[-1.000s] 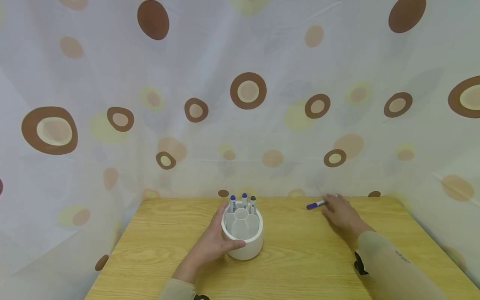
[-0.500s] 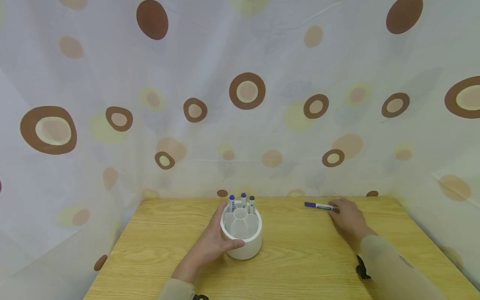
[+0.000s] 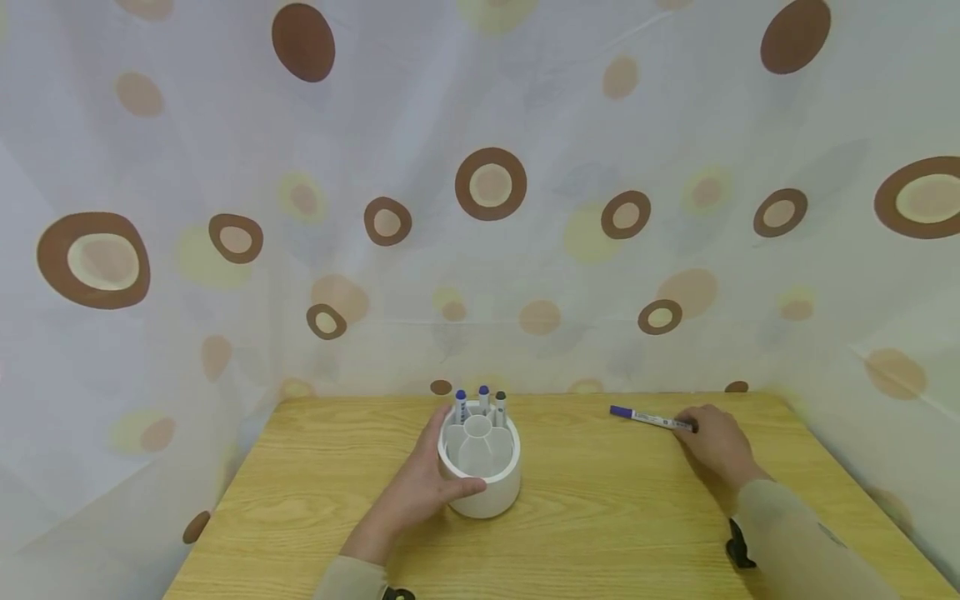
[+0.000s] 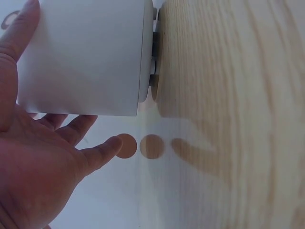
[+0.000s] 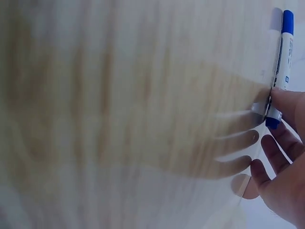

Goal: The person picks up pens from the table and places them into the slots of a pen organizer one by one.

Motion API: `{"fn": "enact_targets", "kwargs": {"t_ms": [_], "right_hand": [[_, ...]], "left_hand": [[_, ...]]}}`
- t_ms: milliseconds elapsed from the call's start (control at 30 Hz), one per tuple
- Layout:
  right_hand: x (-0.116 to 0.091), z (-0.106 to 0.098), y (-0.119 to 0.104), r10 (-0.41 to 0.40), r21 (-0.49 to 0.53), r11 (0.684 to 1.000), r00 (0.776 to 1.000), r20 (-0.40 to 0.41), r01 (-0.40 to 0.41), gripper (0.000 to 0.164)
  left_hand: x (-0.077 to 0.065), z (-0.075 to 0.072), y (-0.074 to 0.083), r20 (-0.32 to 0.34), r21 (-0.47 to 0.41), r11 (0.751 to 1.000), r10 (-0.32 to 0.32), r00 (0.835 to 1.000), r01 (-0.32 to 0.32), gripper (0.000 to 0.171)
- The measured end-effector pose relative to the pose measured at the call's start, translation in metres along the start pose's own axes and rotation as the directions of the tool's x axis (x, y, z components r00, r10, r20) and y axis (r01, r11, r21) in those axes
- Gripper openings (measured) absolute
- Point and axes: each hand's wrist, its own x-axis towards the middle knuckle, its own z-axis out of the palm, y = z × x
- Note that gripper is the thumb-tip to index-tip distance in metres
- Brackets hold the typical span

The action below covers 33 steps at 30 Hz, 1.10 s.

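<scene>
My left hand (image 3: 414, 493) grips a white round pen holder (image 3: 495, 500), thumb across its near side and fingers round its left and far side. Divided compartments show inside it. Two blue-capped markers (image 3: 461, 408) and one black-capped marker (image 3: 500, 410) stand upright in its back slots. In the left wrist view the thumb lies along the holder's smooth wall (image 4: 86, 57). Off to the right, my right hand (image 3: 718, 442) pinches the end of a white marker with a blue cap (image 3: 651, 418); the cap points left. The right wrist view shows thumb and fingertips at the marker's (image 5: 286, 57) tail end.
A wood-grain table (image 3: 570, 533) lies under both hands. Behind it and at both sides hangs a pale curtain (image 3: 420, 108) with brown and beige spots, meeting the table's back edge.
The right hand has moved slightly right and towards the person, from over the marker to its tail end. More of the marker shows now. The left hand and pen holder have stayed put.
</scene>
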Motion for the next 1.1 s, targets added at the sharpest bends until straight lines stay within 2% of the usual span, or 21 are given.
{"fn": "enact_targets", "kwargs": {"t_ms": [133,333,700,1100], "right_hand": [[-0.004,-0.001,-0.002,0.006,0.030,1.000,1.000,-0.006,-0.006,0.021],[-0.013,0.001,-0.012,0.005,0.107,0.994,0.999,-0.046,0.000,0.030],[-0.024,-0.009,-0.054,0.025,0.196,0.981,0.995,-0.101,-0.004,0.039],[-0.026,-0.018,-0.090,0.050,0.285,0.958,0.994,-0.098,-0.020,0.044]], "left_hand": [[-0.001,0.000,0.001,-0.002,-0.003,1.000,-0.002,1.000,0.002,0.131],[0.001,0.000,0.002,0.000,-0.011,1.000,-0.007,1.000,0.007,0.129],[0.002,0.000,0.002,0.000,-0.016,1.000,-0.001,1.000,0.001,0.129],[0.002,0.000,0.003,0.005,-0.012,1.000,-0.003,1.000,0.003,0.129]]}}
